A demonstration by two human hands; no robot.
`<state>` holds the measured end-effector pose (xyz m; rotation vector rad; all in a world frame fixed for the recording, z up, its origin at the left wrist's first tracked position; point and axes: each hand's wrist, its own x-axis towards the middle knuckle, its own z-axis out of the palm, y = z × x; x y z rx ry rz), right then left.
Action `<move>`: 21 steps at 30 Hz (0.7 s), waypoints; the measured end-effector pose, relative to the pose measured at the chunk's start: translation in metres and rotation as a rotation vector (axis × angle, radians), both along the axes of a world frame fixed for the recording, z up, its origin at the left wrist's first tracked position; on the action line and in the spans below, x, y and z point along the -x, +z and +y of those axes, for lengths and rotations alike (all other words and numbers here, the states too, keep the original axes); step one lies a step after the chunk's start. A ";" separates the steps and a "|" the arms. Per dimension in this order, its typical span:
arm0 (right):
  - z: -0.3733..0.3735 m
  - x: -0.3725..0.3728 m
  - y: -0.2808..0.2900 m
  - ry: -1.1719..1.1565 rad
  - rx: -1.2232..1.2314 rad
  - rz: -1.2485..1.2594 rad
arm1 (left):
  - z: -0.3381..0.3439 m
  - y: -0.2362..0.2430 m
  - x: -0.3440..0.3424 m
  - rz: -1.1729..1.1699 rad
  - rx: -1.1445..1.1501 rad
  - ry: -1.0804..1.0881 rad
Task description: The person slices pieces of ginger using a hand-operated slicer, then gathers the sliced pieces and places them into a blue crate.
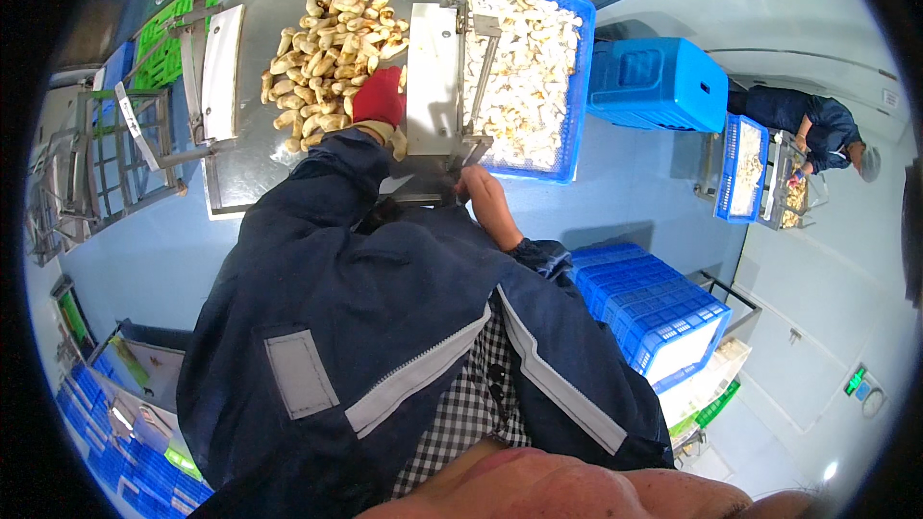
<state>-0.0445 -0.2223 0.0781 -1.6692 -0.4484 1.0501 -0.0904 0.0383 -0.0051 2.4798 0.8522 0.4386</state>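
A heap of pale, brown-tipped mushrooms (332, 53) lies on the steel worktable (245, 168). At the heap's near right edge is my left hand (378, 99) in a red glove, its fingers closed. A mushroom (400, 142) shows at its wrist side, along the white cutting board (433, 77); the fingers partly hide what they hold. Right of the board stands a narrow metal cutter arm (484, 77). My bare right hand (471, 183) is closed around the handle at its near end. Beyond the arm, a blue crate (584, 58) is full of white mushroom pieces (524, 77).
A second white board (223, 72) is fixed at the table's left. A blue lidded bin (663, 82) stands right of the crate. Stacked blue crates (639, 303) are near my right elbow. Farther right, another person (808, 120) bends over a similar station. A metal rack (120, 159) stands left.
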 end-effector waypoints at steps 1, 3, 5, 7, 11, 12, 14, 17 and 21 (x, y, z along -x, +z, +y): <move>-0.008 -0.007 -0.002 0.000 0.020 -0.033 | -0.017 0.032 -0.020 0.044 0.106 0.070; -0.005 -0.004 0.002 -0.007 0.016 -0.015 | -0.020 0.053 -0.022 0.098 0.196 0.167; -0.003 -0.003 0.005 -0.017 0.012 0.008 | -0.012 0.047 -0.020 -0.153 0.463 0.239; -0.002 -0.004 0.005 -0.002 0.023 -0.025 | -0.019 0.044 -0.037 -0.153 0.767 0.240; 0.004 -0.003 0.007 -0.065 0.008 0.057 | -0.039 0.005 -0.081 -0.303 1.233 0.300; 0.004 -0.003 0.012 -0.067 -0.016 0.056 | -0.043 -0.001 -0.085 -0.298 1.241 0.370; 0.003 -0.004 0.015 -0.073 -0.037 0.057 | -0.037 -0.008 -0.083 -0.246 1.142 0.323; 0.001 -0.009 0.013 -0.074 -0.053 0.097 | -0.036 -0.012 -0.084 -0.009 0.579 0.103; 0.003 -0.007 0.021 -0.044 -0.018 0.072 | -0.032 -0.009 -0.082 0.035 0.492 0.063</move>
